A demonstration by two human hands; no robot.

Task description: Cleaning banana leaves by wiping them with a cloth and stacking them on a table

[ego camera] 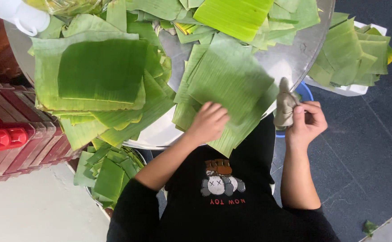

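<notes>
Left hand (208,122) flat, fingers spread, on a square banana leaf (230,80) turned corner-up; right hand's (308,122) grip pinching an upright grey cloth (284,107).

Black tee, short sleeves, cartoon-figure chest print w/ lettering

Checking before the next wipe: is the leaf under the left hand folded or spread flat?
Spread flat: the banana leaf lies open on the stack, left hand pressing its near edge.
</notes>
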